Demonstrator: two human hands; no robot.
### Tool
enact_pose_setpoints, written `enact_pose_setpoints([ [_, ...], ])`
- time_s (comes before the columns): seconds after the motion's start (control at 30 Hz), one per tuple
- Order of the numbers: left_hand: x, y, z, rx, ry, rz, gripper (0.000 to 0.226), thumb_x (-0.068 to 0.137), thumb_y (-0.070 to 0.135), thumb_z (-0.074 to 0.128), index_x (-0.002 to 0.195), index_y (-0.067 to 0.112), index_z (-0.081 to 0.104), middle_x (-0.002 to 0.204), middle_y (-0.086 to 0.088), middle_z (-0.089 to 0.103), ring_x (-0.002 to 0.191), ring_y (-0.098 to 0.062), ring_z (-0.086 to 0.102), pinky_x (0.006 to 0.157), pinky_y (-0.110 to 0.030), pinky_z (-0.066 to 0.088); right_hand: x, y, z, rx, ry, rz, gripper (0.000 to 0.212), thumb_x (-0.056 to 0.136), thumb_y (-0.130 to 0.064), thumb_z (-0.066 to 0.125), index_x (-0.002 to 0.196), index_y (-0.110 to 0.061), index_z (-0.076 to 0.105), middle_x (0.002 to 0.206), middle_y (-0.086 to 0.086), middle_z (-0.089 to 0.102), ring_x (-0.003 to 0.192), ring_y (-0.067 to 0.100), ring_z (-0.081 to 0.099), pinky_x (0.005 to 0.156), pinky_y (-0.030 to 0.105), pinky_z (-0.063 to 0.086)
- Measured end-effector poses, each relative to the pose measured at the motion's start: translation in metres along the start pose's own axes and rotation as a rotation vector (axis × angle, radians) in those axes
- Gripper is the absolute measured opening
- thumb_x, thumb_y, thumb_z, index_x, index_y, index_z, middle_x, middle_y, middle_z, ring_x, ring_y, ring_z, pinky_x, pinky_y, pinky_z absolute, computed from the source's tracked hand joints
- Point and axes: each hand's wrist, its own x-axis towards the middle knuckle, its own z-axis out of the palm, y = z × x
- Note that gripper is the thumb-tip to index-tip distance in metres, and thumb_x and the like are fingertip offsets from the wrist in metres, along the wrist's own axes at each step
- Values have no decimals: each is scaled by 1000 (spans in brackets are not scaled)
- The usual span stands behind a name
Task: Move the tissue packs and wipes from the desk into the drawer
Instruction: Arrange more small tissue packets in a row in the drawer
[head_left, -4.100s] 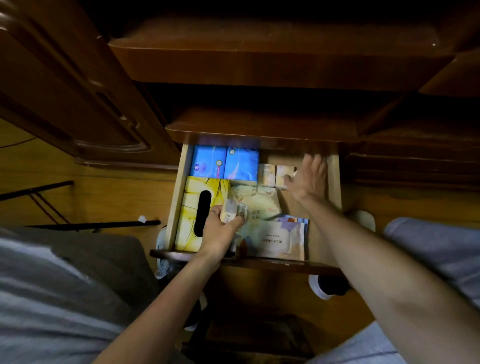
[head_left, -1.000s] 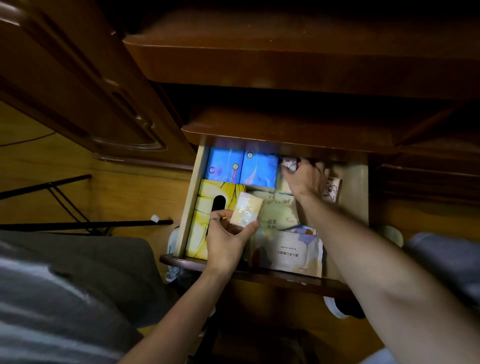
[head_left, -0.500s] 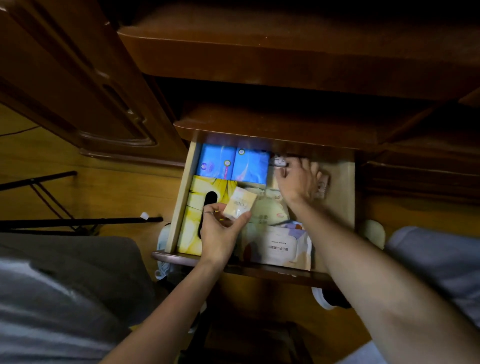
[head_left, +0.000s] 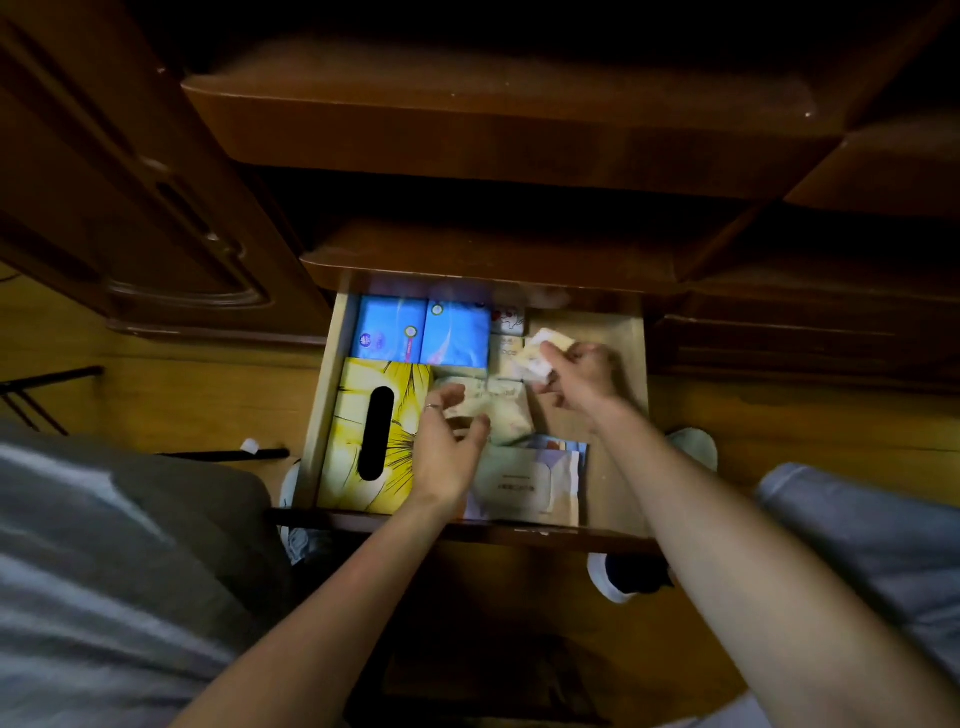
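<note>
Dim wooden drawer (head_left: 631, 364): right hand (head_left: 582, 371) pinching a small pale-yellow tissue pack (head_left: 540, 356) should seat it flat near the back-right corner, left hand (head_left: 447, 441) hovering loosely spread.

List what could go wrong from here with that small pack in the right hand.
The right hand pinches the small pale pack only by an edge, blurred in motion; it may slip onto the bare drawer floor rather than into the row of small packs. The open left hand hovering nearby could nudge the wipes pack.
</note>
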Motion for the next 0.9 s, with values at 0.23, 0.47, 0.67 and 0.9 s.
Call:
enact_pose_setpoints([
  [0.23,-3,-11,-37,198,81,15,29,90,13,65,111,31,55,102,10,68,92,2,65,76,-6,44,56,-10,15,28,205,8,48,96,-7,63,143,-14,52,128,13,66,81,20,70,54,23,53],
  [0.47,-3,-28,-52,327,48,-2,16,89,17,64,102,28,64,96,13,70,89,-4,66,87,-36,55,71,-10,27,-182,367,-32,29,94,-22,71,121,-15,69,124,11,71,112,31,67,87,30,51],
  [0.67,-2,-28,-56,305,43,27,15,89,18,63,100,29,64,98,16,69,88,-1,65,85,-32,54,68,-13,27,-577,360,-95,25,95,-36,68,115,-22,74,116,6,74,107,29,68,78,29,43],
  [0.9,0,-24,-46,307,41,17,15,88,19,64,98,31,63,92,21,69,84,8,64,73,-10,46,61,0,15,-1259,206,-416,56,98,-58,45,141,-22,53,142,12,54,132,35,43,106,44,34],
])
